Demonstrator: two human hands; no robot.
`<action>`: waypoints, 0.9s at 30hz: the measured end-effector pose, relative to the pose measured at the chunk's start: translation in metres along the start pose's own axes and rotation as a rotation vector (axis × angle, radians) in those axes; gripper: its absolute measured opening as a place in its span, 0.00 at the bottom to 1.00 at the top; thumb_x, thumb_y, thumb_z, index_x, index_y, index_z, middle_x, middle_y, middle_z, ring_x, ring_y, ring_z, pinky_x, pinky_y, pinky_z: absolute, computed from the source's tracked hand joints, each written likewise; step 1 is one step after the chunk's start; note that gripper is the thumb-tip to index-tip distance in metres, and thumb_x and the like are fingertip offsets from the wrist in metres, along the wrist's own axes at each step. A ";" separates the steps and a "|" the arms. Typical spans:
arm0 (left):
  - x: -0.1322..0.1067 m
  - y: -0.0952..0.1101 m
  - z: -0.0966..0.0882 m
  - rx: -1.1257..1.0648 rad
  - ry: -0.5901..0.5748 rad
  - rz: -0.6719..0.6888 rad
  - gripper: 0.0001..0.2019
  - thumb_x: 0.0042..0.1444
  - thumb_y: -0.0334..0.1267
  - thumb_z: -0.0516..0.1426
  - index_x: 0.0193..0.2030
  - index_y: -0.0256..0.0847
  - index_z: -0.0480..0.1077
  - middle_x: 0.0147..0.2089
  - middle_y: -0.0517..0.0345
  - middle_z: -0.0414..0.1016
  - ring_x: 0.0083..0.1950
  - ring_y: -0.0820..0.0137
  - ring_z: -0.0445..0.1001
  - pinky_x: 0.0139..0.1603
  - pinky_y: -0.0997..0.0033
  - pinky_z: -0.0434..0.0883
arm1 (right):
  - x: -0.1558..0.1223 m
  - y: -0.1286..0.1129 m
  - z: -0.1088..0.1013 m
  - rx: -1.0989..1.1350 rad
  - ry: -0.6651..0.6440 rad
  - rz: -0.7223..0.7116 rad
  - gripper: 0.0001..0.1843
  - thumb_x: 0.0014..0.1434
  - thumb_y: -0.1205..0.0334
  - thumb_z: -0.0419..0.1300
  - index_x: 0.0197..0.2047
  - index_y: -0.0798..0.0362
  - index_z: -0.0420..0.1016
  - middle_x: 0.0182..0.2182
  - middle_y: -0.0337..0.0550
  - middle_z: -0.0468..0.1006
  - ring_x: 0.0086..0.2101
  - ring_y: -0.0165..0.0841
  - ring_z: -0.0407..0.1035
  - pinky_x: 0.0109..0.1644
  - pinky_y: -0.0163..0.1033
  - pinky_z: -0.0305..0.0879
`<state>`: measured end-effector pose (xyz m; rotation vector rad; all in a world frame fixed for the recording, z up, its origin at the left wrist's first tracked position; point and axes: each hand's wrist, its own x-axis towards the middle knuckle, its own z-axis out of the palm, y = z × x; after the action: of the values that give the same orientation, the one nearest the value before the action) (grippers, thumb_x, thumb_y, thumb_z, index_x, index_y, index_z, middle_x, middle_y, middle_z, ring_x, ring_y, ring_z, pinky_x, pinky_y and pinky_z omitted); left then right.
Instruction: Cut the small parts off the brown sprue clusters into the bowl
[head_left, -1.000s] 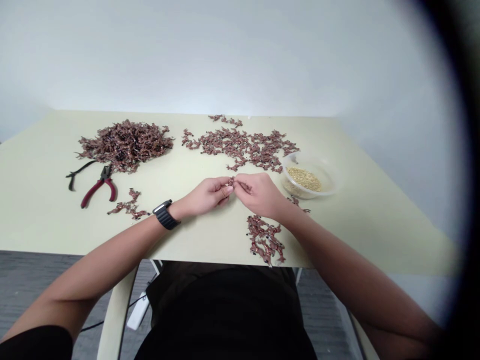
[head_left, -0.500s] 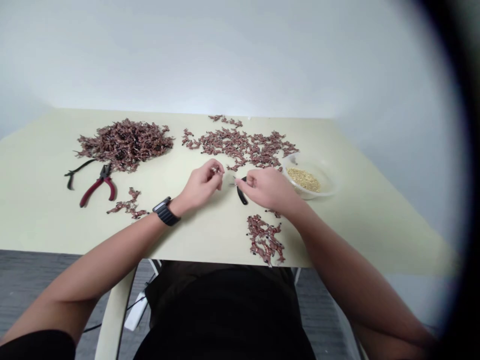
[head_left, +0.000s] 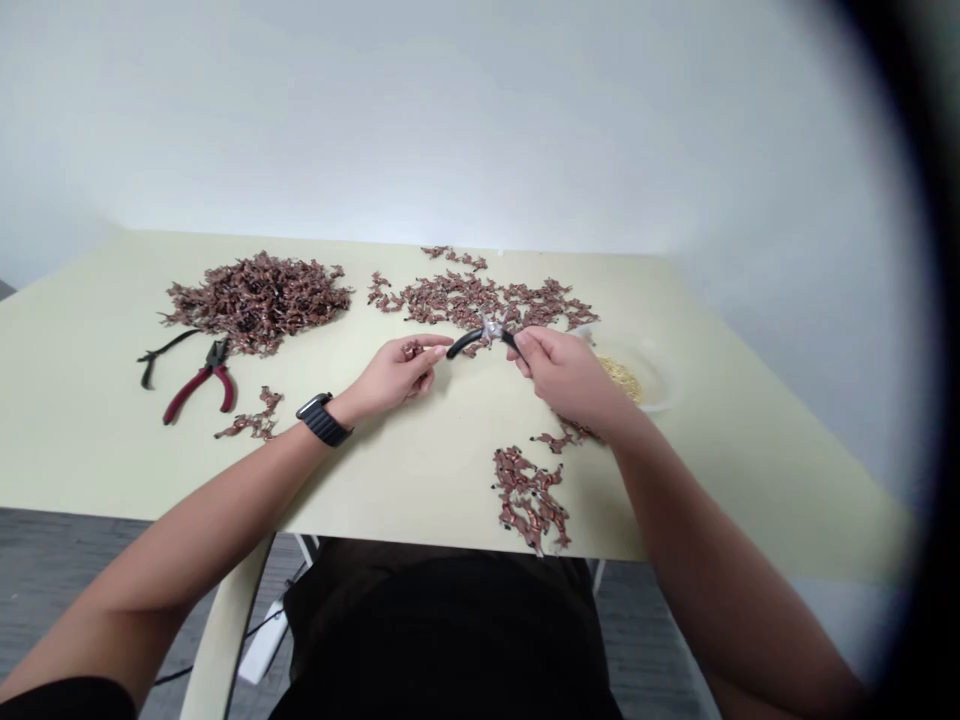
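My right hand (head_left: 559,365) grips one black handle of a pair of pliers (head_left: 491,330), held above the table with the metal jaws pointing away. The other black handle extends left, its end at the fingertips of my left hand (head_left: 397,375). Curled fingers of my left hand hold a small brown figure (head_left: 412,348), mostly hidden; it looks like a little animal. Beyond the pliers lies a spread of similar brown figures (head_left: 450,297). Partly behind my right hand sits a clear plastic bowl (head_left: 664,400) with small gold-coloured pieces (head_left: 621,378).
A large heap of brown figures (head_left: 259,295) stands at the back left. Before it lie red-handled pliers (head_left: 199,385) and a black-handled tool (head_left: 165,350). More brown figures (head_left: 529,500) lie by the table's front edge, and a few (head_left: 255,415) near my left wrist.
My right hand has picked up the black-handled pliers from the table, raising them between my hands. My left hand's fingers have extended toward the free handle.
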<state>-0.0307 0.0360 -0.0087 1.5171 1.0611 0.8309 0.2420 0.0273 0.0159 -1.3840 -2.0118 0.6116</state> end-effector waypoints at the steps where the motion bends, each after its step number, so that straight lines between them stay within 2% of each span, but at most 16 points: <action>1: -0.001 0.002 0.000 -0.002 -0.056 -0.003 0.21 0.69 0.54 0.59 0.55 0.37 0.75 0.23 0.63 0.70 0.20 0.78 0.60 0.21 0.77 0.58 | 0.001 0.003 0.001 0.063 -0.044 0.030 0.25 0.76 0.42 0.46 0.37 0.50 0.72 0.26 0.41 0.70 0.25 0.34 0.64 0.30 0.40 0.55; 4: -0.006 0.009 0.003 -0.018 -0.202 -0.026 0.19 0.69 0.53 0.59 0.49 0.36 0.76 0.22 0.63 0.69 0.20 0.78 0.59 0.22 0.77 0.57 | 0.004 0.010 0.010 0.162 -0.123 0.117 0.25 0.75 0.40 0.47 0.39 0.49 0.73 0.24 0.37 0.66 0.22 0.32 0.61 0.28 0.39 0.53; 7: -0.010 0.010 0.009 -0.115 -0.297 -0.084 0.17 0.69 0.52 0.60 0.45 0.37 0.75 0.22 0.65 0.67 0.18 0.79 0.56 0.20 0.77 0.54 | 0.005 0.007 0.022 0.129 -0.061 0.145 0.25 0.76 0.42 0.45 0.37 0.49 0.71 0.26 0.39 0.68 0.25 0.34 0.63 0.31 0.41 0.57; 9: -0.011 0.007 0.015 -0.218 -0.280 -0.122 0.16 0.68 0.51 0.61 0.45 0.37 0.74 0.21 0.66 0.65 0.18 0.79 0.54 0.19 0.77 0.52 | 0.003 0.000 0.027 0.065 0.005 0.083 0.24 0.76 0.42 0.46 0.40 0.50 0.72 0.33 0.44 0.74 0.33 0.37 0.69 0.39 0.44 0.64; 11: -0.012 0.005 0.020 -0.283 -0.234 -0.143 0.16 0.68 0.51 0.61 0.44 0.37 0.73 0.22 0.67 0.64 0.18 0.79 0.53 0.18 0.78 0.52 | -0.003 -0.009 0.031 0.010 0.008 0.002 0.23 0.72 0.39 0.53 0.51 0.50 0.73 0.48 0.51 0.76 0.47 0.43 0.72 0.51 0.48 0.67; 13: -0.013 0.004 0.023 -0.291 -0.217 -0.149 0.16 0.68 0.51 0.61 0.44 0.37 0.74 0.21 0.67 0.64 0.18 0.79 0.53 0.18 0.78 0.52 | -0.009 -0.016 0.033 -0.052 -0.028 -0.019 0.33 0.64 0.35 0.62 0.62 0.49 0.68 0.59 0.56 0.70 0.57 0.49 0.68 0.59 0.53 0.65; 15: -0.014 0.005 0.025 -0.251 -0.218 -0.132 0.17 0.68 0.51 0.61 0.46 0.36 0.75 0.21 0.67 0.64 0.18 0.79 0.54 0.19 0.78 0.53 | -0.013 -0.020 0.036 -0.109 -0.043 -0.002 0.43 0.57 0.34 0.68 0.67 0.48 0.64 0.62 0.58 0.66 0.62 0.54 0.65 0.62 0.56 0.64; 16: -0.015 0.006 0.026 -0.221 -0.222 -0.117 0.17 0.68 0.51 0.61 0.46 0.36 0.75 0.20 0.67 0.64 0.19 0.79 0.54 0.19 0.78 0.54 | -0.015 -0.020 0.036 -0.125 -0.052 0.007 0.44 0.56 0.35 0.69 0.67 0.48 0.63 0.62 0.58 0.65 0.62 0.55 0.64 0.62 0.57 0.64; 19: -0.016 0.009 0.026 -0.140 -0.245 -0.087 0.17 0.68 0.50 0.61 0.43 0.35 0.75 0.20 0.66 0.65 0.19 0.79 0.56 0.21 0.78 0.55 | -0.016 -0.020 0.039 -0.137 -0.116 0.013 0.37 0.59 0.43 0.67 0.66 0.49 0.63 0.59 0.57 0.68 0.58 0.53 0.67 0.60 0.56 0.66; 22: -0.017 0.010 0.026 -0.145 -0.258 -0.092 0.18 0.68 0.52 0.60 0.42 0.37 0.73 0.20 0.66 0.65 0.18 0.79 0.56 0.20 0.78 0.55 | -0.015 -0.019 0.045 -0.155 -0.140 -0.026 0.26 0.65 0.50 0.60 0.61 0.53 0.64 0.56 0.59 0.71 0.57 0.52 0.68 0.60 0.55 0.65; 24: -0.017 0.010 0.026 -0.178 -0.256 -0.099 0.19 0.69 0.54 0.59 0.40 0.38 0.71 0.20 0.66 0.65 0.18 0.79 0.55 0.20 0.77 0.54 | -0.015 -0.020 0.049 -0.159 -0.133 -0.052 0.19 0.70 0.51 0.54 0.57 0.54 0.65 0.54 0.60 0.73 0.56 0.51 0.68 0.60 0.54 0.65; 27: -0.018 0.013 0.027 -0.198 -0.262 -0.112 0.22 0.70 0.55 0.57 0.33 0.39 0.67 0.20 0.67 0.63 0.18 0.79 0.54 0.20 0.77 0.53 | -0.015 -0.021 0.052 -0.126 -0.150 -0.061 0.16 0.74 0.50 0.48 0.54 0.53 0.65 0.52 0.59 0.74 0.55 0.48 0.69 0.59 0.52 0.65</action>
<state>-0.0103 0.0091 -0.0008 1.3442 0.8373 0.6203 0.1953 0.0041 -0.0100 -1.3784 -2.2369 0.5853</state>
